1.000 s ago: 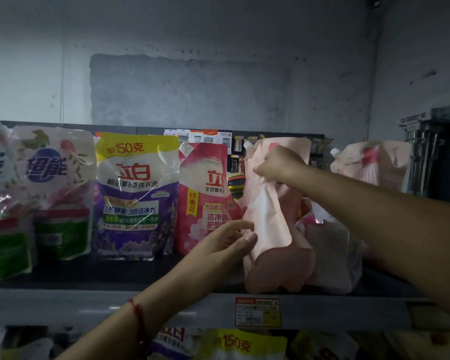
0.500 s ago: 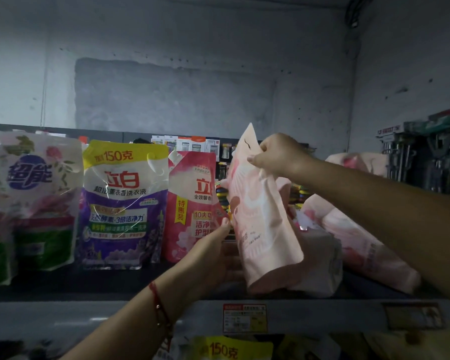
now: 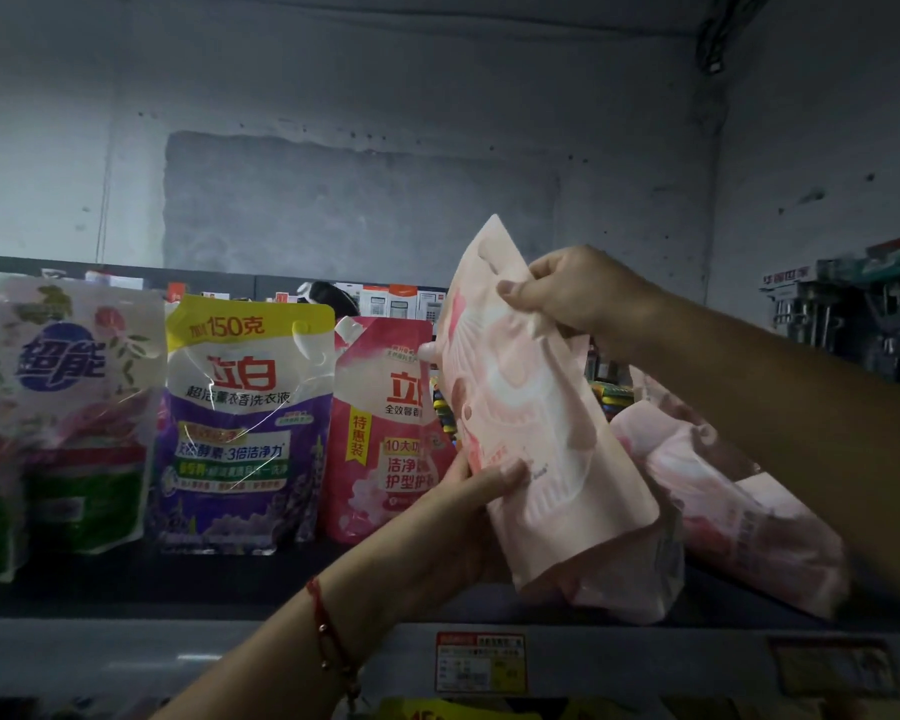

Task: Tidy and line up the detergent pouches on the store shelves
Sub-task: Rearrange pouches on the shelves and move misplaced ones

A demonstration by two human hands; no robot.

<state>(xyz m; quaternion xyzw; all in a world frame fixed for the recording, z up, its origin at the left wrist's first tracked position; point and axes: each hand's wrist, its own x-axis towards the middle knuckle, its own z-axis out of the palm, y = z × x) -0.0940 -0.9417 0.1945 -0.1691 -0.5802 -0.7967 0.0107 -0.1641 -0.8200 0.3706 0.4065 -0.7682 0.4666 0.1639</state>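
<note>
A pale pink pouch (image 3: 541, 407) stands tilted in the centre-right of the frame, its top corner leaning toward the upper left and its base low over the front of the shelf (image 3: 230, 584); whether the base touches the shelf cannot be told. The right hand (image 3: 578, 293), reaching in from the right edge, grips the pouch near its top, fingers and thumb pinching the crumpled upper edge. The left hand (image 3: 468, 501), coming up from the bottom centre with a red bracelet (image 3: 328, 631) on the wrist, holds the pouch's lower left side, thumb pressed across the front.

To the left along the shelf stand a red pouch (image 3: 380, 433), a purple and yellow pouch (image 3: 240, 423) and a white flowered pouch (image 3: 68, 407), all upright and facing forward in a row. At the right, behind the held one, more pink pouches (image 3: 739, 501) lie slumped on their sides. A price tag (image 3: 481, 662) sits on the shelf's front edge below.

The step in hand looks to be straightening this pink pouch so it joins the row. The next move likely calls for turning it square to the front, setting its base flat just beside the red pouch, and checking it stands before letting go; the soft filling may make it sag or topple toward the slumped ones.
</note>
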